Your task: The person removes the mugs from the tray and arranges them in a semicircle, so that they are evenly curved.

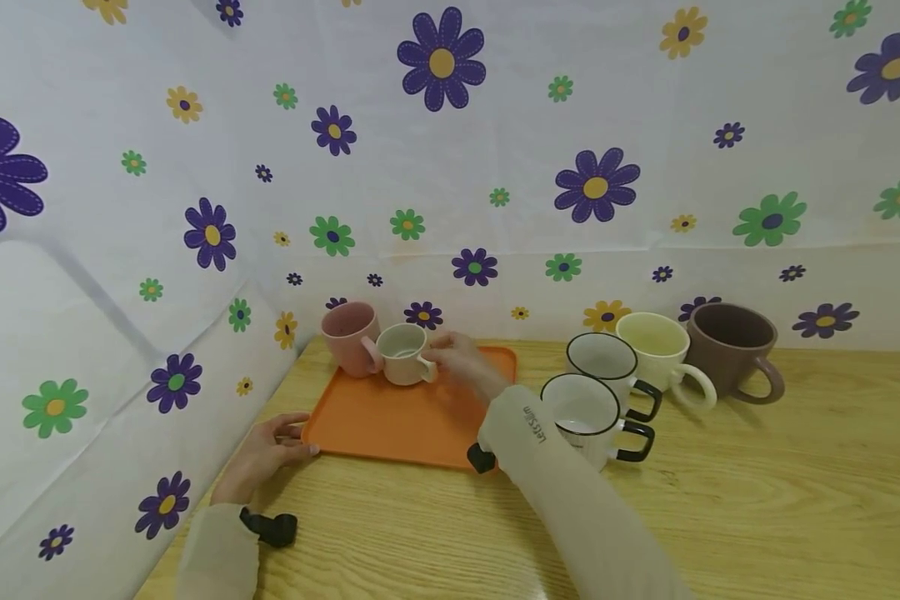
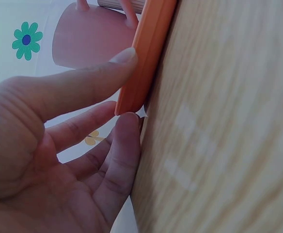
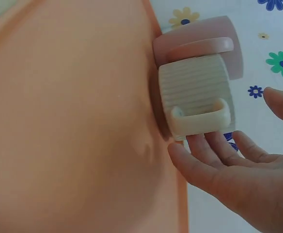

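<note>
A small ribbed cream mug (image 1: 402,354) stands upright at the back of an orange tray (image 1: 397,421), close beside a pink mug (image 1: 351,342). At the cream mug's handle side is my right hand (image 1: 461,360). In the right wrist view its fingertips (image 3: 178,150) lie by the mug's base, the thumb is spread away, and no finger goes through the handle (image 3: 202,122). My left hand (image 1: 270,450) touches the tray's front left corner; the left wrist view has one fingertip (image 2: 126,55) against the orange rim, with the others loosely bent around the corner.
Right of the tray stand two white mugs with black rims, one nearer (image 1: 579,408) and one behind (image 1: 602,357). Beyond them are a pale yellow mug (image 1: 651,346) and a brown mug (image 1: 729,354). Flower-printed sheeting (image 1: 510,142) backs the wooden table (image 1: 390,525).
</note>
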A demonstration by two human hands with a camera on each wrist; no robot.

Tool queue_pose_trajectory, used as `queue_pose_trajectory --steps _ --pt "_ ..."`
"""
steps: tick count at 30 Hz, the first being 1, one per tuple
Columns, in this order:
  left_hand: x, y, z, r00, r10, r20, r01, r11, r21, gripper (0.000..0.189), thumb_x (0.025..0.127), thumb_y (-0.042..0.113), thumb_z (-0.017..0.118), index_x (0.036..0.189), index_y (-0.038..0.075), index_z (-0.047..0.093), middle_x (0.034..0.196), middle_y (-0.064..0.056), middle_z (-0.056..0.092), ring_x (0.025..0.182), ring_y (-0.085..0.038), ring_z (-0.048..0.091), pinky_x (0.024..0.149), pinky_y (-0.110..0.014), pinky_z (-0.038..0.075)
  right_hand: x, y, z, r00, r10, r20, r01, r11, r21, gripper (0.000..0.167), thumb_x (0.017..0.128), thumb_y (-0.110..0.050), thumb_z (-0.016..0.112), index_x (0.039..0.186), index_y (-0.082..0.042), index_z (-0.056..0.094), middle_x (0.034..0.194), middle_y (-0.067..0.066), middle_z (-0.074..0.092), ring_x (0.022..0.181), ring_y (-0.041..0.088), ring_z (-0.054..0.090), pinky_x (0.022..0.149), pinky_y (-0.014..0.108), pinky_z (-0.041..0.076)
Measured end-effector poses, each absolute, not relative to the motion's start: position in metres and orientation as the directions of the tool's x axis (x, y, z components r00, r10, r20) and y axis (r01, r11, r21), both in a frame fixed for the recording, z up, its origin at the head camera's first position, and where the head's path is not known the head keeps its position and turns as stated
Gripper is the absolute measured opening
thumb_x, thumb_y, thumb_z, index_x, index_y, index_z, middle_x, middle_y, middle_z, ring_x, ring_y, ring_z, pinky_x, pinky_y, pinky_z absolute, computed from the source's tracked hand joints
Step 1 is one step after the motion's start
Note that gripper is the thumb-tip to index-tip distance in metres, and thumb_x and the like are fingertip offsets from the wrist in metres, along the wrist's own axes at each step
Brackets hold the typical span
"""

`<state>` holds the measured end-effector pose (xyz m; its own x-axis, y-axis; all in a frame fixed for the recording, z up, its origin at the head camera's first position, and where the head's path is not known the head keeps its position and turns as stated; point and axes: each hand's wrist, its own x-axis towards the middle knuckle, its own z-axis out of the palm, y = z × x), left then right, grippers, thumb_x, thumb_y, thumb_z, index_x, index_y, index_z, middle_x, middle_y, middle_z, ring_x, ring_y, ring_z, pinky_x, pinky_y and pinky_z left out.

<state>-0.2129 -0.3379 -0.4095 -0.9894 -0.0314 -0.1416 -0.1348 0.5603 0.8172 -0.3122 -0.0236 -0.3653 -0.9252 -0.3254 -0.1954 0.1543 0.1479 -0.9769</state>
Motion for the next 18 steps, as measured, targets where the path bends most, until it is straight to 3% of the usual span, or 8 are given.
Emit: queue_pose_trajectory --steps 5,12,18 --pt "-0.213 -0.338 -0.409 -0.99 -0.037 -0.136 -0.133 0.568 0.812 0.065 0.09 0.011 0.078 0.143 -0.01 0.047 0.127 -0.032 0.057 0.108 -0.036 0.063 0.084 -0.035 0.055 -0.317 -0.026 -0.376 -0.918 -0.357 -0.172 0.128 0.144 -0.981 0.042 0.101 -0.018 0.06 0.136 0.003 0.051 0.127 0.016 0.053 0.107 0.031 0.055 0.099 0.046 0.047" --pt "-0.214 -0.34 -0.41 -0.988 -0.044 -0.146 -0.146 0.551 0.822 0.065 0.09 0.009 0.078 0.144 -0.009 0.046 0.128 -0.031 0.057 0.106 -0.034 0.063 0.081 -0.032 0.056 -0.317 -0.029 -0.379 -0.921 -0.332 -0.205 0.179 0.108 -0.978 0.063 0.098 -0.015 0.064 0.15 0.004 0.034 0.141 0.022 0.043 0.114 0.034 0.055 0.101 0.047 0.047" --pt "-0.214 -0.339 -0.41 -0.989 -0.04 -0.141 -0.139 0.555 0.82 0.065 0.089 0.009 0.078 0.143 -0.01 0.047 0.127 -0.031 0.058 0.105 -0.033 0.064 0.081 -0.031 0.055 -0.313 -0.032 -0.384 -0.924 -0.315 -0.216 0.198 0.086 -0.976 0.07 0.093 -0.004 0.067 0.151 0.004 0.028 0.143 0.023 0.038 0.114 0.036 0.054 0.092 0.045 0.054"
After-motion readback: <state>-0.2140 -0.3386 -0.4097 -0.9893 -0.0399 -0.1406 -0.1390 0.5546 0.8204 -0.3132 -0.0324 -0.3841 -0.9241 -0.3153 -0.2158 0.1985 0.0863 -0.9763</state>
